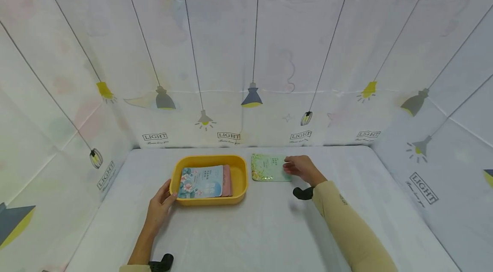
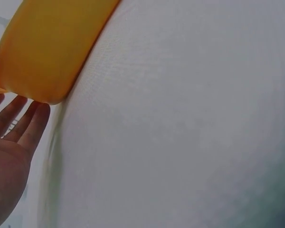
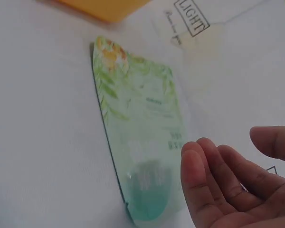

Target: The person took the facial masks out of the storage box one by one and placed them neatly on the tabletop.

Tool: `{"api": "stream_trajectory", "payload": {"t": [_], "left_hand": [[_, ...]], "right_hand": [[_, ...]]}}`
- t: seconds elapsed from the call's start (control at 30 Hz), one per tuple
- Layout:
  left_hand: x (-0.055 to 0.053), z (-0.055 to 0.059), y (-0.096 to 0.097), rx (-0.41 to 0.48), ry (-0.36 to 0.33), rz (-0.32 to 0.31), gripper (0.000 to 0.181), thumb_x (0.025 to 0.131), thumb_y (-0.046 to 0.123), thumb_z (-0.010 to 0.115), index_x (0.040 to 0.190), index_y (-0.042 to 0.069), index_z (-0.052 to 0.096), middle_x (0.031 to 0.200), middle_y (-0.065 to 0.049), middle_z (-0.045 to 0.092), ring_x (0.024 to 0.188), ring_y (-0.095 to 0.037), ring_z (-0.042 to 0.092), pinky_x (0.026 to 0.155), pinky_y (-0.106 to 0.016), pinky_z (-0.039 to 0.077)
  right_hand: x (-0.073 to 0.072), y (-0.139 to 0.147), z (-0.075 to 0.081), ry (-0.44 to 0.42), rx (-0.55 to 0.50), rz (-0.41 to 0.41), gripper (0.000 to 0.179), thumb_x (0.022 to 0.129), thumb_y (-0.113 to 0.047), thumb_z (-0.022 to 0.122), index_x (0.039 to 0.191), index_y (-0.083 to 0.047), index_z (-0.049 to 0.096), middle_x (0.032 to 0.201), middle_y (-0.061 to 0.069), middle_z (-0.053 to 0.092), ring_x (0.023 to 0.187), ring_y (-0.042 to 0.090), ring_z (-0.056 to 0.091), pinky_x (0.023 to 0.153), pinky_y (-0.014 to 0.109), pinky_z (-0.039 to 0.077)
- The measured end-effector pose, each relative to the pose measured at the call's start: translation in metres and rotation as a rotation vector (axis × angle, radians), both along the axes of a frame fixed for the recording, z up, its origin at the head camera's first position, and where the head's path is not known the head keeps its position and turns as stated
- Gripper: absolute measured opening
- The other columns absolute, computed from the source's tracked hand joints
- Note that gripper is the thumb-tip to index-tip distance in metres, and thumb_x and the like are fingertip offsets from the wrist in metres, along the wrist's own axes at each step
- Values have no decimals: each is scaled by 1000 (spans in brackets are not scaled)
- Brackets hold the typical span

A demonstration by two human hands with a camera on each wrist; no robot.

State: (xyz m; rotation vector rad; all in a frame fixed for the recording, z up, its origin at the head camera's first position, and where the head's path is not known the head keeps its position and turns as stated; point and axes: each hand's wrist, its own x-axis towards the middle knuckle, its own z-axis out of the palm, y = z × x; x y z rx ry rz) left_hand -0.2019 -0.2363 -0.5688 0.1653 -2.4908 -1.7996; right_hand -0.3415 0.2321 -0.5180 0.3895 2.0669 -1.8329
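Observation:
A yellow plastic tray (image 1: 240, 197) sits on the white-covered table. My left hand (image 1: 159, 205) holds it at the near left corner, thumb at the rim and fingers along the end wall. A light blue flowered sachet (image 1: 202, 182) lies in the tray, partly over a pink sachet (image 1: 227, 181). To the tray's right, a green flowered sachet (image 1: 267, 167), flat and like a sheet mask packet, lies on the table. At its right edge is my right hand (image 1: 304, 168), fingers slightly bent and thumb apart; in the right wrist view, nothing lies between its thumb and fingers (image 3: 194, 171).
White cloth (image 1: 269, 229) covers the table. Behind it and at both sides rise white fabric walls (image 1: 277, 49) printed with hanging lamps and the word LIGHT. A black strap piece shows at each wrist.

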Motion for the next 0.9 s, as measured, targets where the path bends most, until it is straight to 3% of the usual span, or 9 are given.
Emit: {"api": "stream_trajectory", "payload": {"t": [0.17,0.3,0.73,0.9], "left_hand": [[0,0,0,11,-34,6,61,101,24,54,154,16,28,159,-8,31,140,-28,39,84,6,33],[-1,1,0,2,-48,0,61,101,27,53,155,17,27,160,-7,29,141,-28,38,84,6,33],[1,4,1,23,-31,-8,61,101,29,53,155,19,26,161,-7,29,143,-28,36,86,6,33],[2,2,2,22,-31,0,61,101,30,53,155,18,26,161,-8,29,143,-28,36,85,6,34]], "right_hand": [[7,-11,18,-21,-139,45,48,101,-20,50,141,7,43,131,22,55,122,31,57,90,28,56],[13,-21,29,-38,-195,56,49,102,-20,48,144,5,40,141,23,47,129,31,51,98,31,52],[18,-63,51,-46,-187,112,47,101,-22,52,140,2,45,142,24,49,107,24,62,104,37,49],[19,-79,55,-40,-188,128,42,99,-22,55,134,2,51,139,23,51,106,25,62,102,37,50]]}}
